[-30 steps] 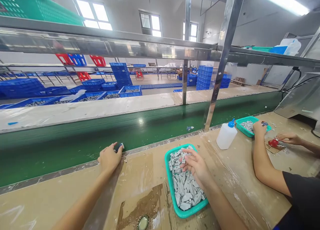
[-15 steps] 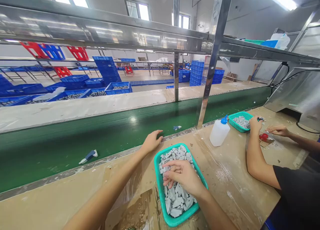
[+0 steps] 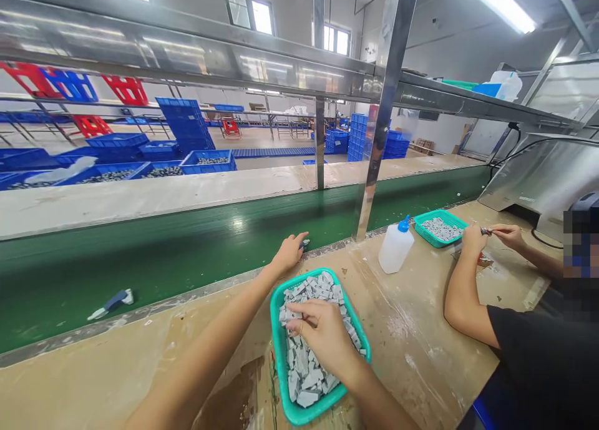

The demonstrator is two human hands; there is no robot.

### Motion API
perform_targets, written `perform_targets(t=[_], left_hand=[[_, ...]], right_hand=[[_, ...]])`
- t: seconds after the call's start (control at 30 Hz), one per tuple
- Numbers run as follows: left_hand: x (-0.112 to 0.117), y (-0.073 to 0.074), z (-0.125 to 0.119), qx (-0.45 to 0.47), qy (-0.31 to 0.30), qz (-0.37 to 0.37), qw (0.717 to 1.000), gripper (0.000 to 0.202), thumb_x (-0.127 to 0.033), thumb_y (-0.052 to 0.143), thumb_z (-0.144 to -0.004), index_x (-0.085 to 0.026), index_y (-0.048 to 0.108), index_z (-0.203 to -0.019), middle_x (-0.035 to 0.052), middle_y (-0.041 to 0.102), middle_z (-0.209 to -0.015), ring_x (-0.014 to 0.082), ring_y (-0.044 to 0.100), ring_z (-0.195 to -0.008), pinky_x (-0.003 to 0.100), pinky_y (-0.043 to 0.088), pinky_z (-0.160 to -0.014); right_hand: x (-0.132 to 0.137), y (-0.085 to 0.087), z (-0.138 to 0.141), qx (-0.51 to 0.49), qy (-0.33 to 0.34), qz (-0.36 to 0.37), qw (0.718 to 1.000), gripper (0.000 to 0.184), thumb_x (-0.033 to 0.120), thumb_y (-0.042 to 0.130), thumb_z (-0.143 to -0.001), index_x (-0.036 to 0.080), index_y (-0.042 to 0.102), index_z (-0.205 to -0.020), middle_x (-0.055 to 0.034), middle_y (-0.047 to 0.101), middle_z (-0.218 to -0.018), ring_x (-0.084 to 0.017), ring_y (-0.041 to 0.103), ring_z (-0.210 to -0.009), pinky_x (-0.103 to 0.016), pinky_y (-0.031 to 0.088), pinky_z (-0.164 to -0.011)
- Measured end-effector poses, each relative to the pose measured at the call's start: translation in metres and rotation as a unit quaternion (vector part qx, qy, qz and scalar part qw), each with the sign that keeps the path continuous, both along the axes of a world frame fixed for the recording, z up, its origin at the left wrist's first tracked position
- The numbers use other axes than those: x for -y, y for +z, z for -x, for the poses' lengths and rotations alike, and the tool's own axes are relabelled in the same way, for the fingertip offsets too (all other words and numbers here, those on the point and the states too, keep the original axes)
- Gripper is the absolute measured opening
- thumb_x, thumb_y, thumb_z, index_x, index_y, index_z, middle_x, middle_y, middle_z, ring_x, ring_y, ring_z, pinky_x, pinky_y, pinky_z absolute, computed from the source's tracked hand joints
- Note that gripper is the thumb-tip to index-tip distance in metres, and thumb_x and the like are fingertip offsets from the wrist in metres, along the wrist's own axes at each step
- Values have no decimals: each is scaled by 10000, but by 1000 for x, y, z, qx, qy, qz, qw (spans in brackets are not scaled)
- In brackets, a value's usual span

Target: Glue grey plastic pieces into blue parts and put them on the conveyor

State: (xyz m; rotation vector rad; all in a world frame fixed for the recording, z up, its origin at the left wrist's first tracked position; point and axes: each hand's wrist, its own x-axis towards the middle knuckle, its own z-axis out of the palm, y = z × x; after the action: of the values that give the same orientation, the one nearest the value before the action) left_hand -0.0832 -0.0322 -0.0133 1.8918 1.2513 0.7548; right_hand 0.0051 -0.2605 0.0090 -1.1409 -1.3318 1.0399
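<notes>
My right hand (image 3: 322, 333) is down in a teal plastic basket (image 3: 279, 349), its fingers pinched on a grey block (image 3: 286, 315) among a heap of rough grey blocks (image 3: 306, 371). My left hand (image 3: 290, 253) reaches over the table's edge, open, fingertips next to a small blue-and-white piece (image 3: 304, 245) on the green conveyor belt (image 3: 187, 261). Farther left on the belt lies a larger blue-and-white piece (image 3: 112, 303). At the right, a co-worker's hands (image 3: 491, 235) work over a second teal basket (image 3: 440, 229).
A white squeeze bottle with a blue cap (image 3: 395, 248) stands on the worn tan table (image 3: 412, 336). Steel uprights (image 3: 374, 136) and a steel rail (image 3: 187, 55) run above the belt. Blue crates (image 3: 208, 161) stand beyond it, and a steel hood (image 3: 538, 174) sits at the right.
The larger blue-and-white piece, at my left hand's fingers a second ago, now lies free on the belt, well to the left. The small piece has also moved left, reaching my left fingertips.
</notes>
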Motion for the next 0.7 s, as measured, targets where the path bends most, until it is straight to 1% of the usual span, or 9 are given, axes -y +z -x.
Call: perform_targets(t=[0.1, 0.17, 0.27, 0.37, 0.4, 0.47, 0.57, 0.6, 0.7], left_hand=[[15, 12, 26, 118, 26, 97, 988, 437, -179, 580, -852, -159, 581, -1289, 42, 585, -806, 180, 595, -804, 357, 499, -863], [32, 21, 50, 198, 39, 165, 965, 377, -220, 584, -877, -141, 604, -1245, 48, 597, -823, 146, 604, -762, 302, 531, -811], [73, 31, 93, 299, 63, 244, 920, 297, -266, 578, -911, -117, 626, -1164, 87, 614, -878, 142, 636, -823, 242, 556, -798], [124, 33, 135, 370, 104, 278, 880, 300, -296, 395, -1000, -124, 602, -1132, 76, 592, -828, 100, 633, -741, 182, 560, -745], [141, 32, 148, 399, 125, 285, 863, 323, -286, 331, -1016, -131, 591, -1128, 69, 585, -815, 84, 624, -704, 163, 558, -723], [171, 27, 168, 481, 177, 312, 800, 336, -261, 282, -1022, -146, 574, -1141, 72, 588, -826, 79, 627, -688, 146, 559, -687], [205, 17, 187, 580, 229, 332, 708, 292, -224, 333, -1009, -160, 572, -1165, 79, 591, -839, 100, 640, -702, 153, 567, -644], [213, 14, 191, 589, 228, 326, 703, 276, -211, 349, -1005, -156, 577, -1150, 62, 569, -793, 90, 624, -661, 136, 553, -606], [228, 6, 200, 589, 200, 302, 722, 197, -182, 411, -990, -125, 592, -1041, -21, 423, -637, 30, 486, -490, 53, 421, -448]], right_hand=[[1, -2, 0, -20, 9, -2, 1000, 388, 350, 645, -837, 248, 695, -1207, -58, 686, -945, -146, 637, -648, -266, 561, -607], [1, -3, -1, -11, 9, -25, 1000, 363, 368, 612, -864, 258, 701, -1198, -43, 673, -858, -140, 614, -624, -249, 552, -573], [2, -4, -2, -6, -2, -59, 998, 328, 389, 570, -899, 251, 728, -1152, -37, 654, -769, -139, 599, -581, -253, 549, -562], [5, 0, -3, -4, -18, -85, 996, 324, 375, 540, -924, 248, 722, -1160, -53, 661, -806, -161, 639, -633, -284, 562, -624], [8, 2, -3, -1, -23, -94, 995, 327, 374, 532, -930, 248, 716, -1169, -62, 667, -839, -172, 655, -668, -296, 566, -652], [17, 8, -1, 8, -19, -102, 995, 325, 374, 527, -937, 244, 710, -1171, -83, 678, -930, -188, 675, -729, -318, 570, -708], [36, 14, 12, 23, 27, -90, 995, 278, 350, 546, -931, 229, 725, -1106, -102, 673, -1016, -198, 676, -797, -312, 565, -742], [44, 14, 18, 37, 42, -90, 994, 254, 332, 557, -924, 227, 734, -1073, -102, 671, -1021, -203, 669, -827, -303, 560, -744], [65, 9, 41, 108, 98, -86, 986, 223, 264, 582, -895, 229, 754, -1032, -85, 681, -956, -202, 648, -832, -277, 538, -718]])
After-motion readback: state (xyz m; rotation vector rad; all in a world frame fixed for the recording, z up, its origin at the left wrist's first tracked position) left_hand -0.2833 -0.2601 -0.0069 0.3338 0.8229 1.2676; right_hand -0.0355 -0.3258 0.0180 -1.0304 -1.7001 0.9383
